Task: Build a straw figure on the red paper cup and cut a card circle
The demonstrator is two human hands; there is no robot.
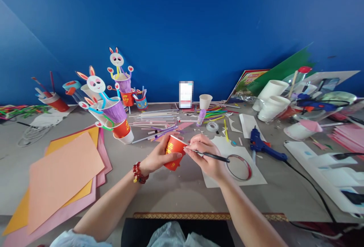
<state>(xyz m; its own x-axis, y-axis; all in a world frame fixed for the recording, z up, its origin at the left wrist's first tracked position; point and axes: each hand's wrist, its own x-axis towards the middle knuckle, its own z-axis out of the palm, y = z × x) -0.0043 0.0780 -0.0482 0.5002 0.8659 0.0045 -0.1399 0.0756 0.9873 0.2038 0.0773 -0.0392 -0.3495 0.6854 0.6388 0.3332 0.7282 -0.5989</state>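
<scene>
With the red paper cup (178, 148), held over the middle of the desk (153, 192), as the clock's centre, stacked coloured sheets (65, 178) reach the near edge at half past eight. The left hand (157, 154) wraps thumb and fingers around the cup; the right hand (209, 160) pinches one slim black-handled tool (214, 156) by its rim, partly blocking a white sheet (233, 149). On that sheet, one large tape roll (249, 171) lies toward half past three; one blue glue gun (256, 141), three. Beyond: two rabbit faces (96, 84), ten; one white cup (205, 103), one; one phone (186, 94), twelve.
</scene>
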